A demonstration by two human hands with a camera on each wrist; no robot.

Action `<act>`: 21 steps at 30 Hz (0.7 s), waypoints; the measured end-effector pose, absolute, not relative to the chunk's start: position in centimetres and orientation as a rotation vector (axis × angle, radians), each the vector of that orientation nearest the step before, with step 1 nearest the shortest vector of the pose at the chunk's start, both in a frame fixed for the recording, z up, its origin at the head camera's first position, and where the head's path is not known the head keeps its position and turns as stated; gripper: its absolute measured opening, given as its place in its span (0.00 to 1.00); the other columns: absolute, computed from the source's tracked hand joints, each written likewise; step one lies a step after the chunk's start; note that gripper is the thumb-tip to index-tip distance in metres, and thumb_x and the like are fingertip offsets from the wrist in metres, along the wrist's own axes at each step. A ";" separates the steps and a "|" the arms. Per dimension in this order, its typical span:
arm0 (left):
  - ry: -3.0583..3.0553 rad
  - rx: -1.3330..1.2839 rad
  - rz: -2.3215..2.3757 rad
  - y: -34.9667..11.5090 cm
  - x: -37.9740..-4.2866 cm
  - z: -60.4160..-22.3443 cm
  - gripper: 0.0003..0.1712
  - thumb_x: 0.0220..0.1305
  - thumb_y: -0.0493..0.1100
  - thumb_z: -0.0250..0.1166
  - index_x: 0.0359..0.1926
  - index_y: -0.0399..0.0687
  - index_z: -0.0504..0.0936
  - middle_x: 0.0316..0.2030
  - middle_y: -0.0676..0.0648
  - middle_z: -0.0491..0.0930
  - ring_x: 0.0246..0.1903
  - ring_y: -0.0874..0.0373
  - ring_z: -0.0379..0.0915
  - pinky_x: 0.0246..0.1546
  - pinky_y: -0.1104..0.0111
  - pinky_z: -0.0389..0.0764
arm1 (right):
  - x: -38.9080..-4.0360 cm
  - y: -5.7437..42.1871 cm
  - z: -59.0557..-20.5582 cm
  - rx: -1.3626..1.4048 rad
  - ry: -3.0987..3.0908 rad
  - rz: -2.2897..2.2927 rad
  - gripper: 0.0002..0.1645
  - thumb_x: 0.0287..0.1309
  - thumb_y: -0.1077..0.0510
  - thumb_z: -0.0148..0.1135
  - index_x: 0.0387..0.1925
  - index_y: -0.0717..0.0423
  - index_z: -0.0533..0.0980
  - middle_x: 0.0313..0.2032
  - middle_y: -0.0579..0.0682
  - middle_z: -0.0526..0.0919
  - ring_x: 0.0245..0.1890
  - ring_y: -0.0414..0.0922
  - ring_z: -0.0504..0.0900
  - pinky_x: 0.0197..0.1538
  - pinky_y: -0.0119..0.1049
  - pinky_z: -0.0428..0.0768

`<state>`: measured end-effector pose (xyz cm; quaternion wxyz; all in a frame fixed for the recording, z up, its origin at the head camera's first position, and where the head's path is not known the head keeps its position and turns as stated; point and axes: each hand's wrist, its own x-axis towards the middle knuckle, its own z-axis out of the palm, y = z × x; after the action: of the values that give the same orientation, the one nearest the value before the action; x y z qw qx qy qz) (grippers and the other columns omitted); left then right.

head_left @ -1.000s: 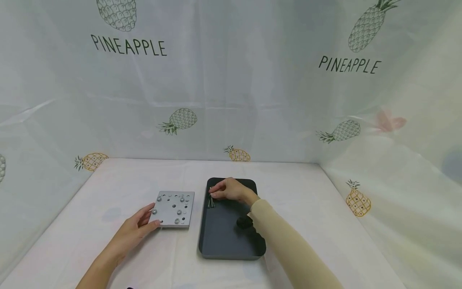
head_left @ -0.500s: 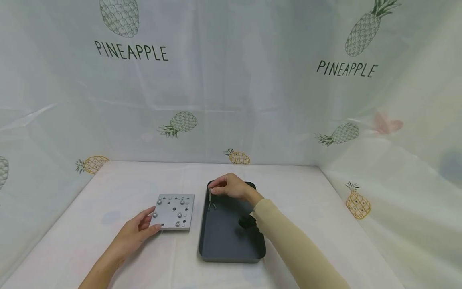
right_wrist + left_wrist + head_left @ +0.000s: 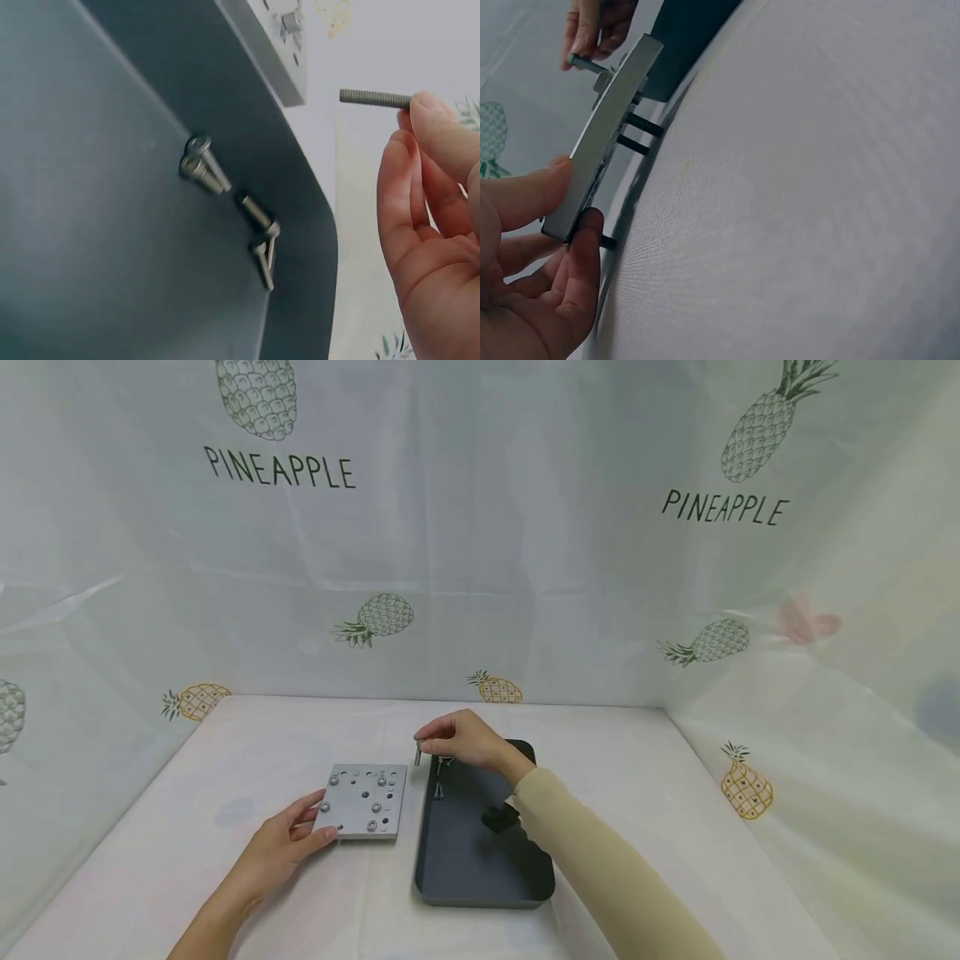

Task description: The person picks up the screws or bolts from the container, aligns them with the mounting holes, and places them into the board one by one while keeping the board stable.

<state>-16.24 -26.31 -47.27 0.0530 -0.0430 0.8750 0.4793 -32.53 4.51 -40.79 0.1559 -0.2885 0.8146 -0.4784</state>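
Note:
A square grey metal plate (image 3: 363, 800) with several holes and fitted screws lies on the white table. My left hand (image 3: 288, 839) grips its near left corner (image 3: 574, 202), thumb on top and fingers under the edge. My right hand (image 3: 457, 745) is raised over the far left corner of a dark tray (image 3: 472, 860) and pinches a long threaded screw (image 3: 417, 752) by its head end, with the shank (image 3: 373, 97) pointing out. Several more screws (image 3: 229, 202) lie loose in the tray's corner. A small black object (image 3: 497, 817) sits mid-tray beside my sleeve.
The white cloth-covered table (image 3: 637, 793) is walled in by pineapple-print curtains at the back (image 3: 480, 568) and on both sides. The plate stands on short black posts (image 3: 634, 135) above the cloth.
My right hand has lifted a screw out of the tray's pile and moved it up and left, toward the plate. My left hand has stayed on the plate's corner.

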 end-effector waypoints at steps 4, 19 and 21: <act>2.659 -0.117 1.468 -26.4 -16.2 -47.4 0.51 0.69 0.58 0.73 0.82 0.44 0.61 0.71 0.30 0.71 0.64 0.41 0.76 0.64 0.47 0.75 | -32.8 3.3 -40.6 -0.853 2.329 -1.361 0.11 0.70 0.53 0.72 0.52 0.44 0.89 0.49 0.40 0.90 0.50 0.38 0.86 0.56 0.38 0.83; 2.634 -0.122 1.482 -26.4 -16.1 -47.2 0.51 0.69 0.58 0.73 0.82 0.45 0.61 0.71 0.29 0.69 0.65 0.40 0.76 0.64 0.49 0.76 | -33.3 -2.3 -40.1 -1.012 2.311 -1.302 0.13 0.70 0.52 0.71 0.53 0.45 0.89 0.50 0.36 0.90 0.50 0.32 0.85 0.58 0.32 0.80; 2.636 -0.121 1.481 -26.4 -16.0 -47.2 0.51 0.69 0.58 0.73 0.82 0.44 0.61 0.71 0.29 0.70 0.65 0.41 0.76 0.65 0.48 0.76 | -33.6 -2.9 -40.4 -1.034 2.305 -1.296 0.13 0.70 0.52 0.71 0.53 0.47 0.89 0.49 0.35 0.90 0.50 0.31 0.85 0.58 0.31 0.80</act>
<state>-16.03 -26.42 -47.16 0.0577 -0.0401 0.8697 0.4886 -33.58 -2.87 -40.39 0.1507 -0.3600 0.8025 -0.4512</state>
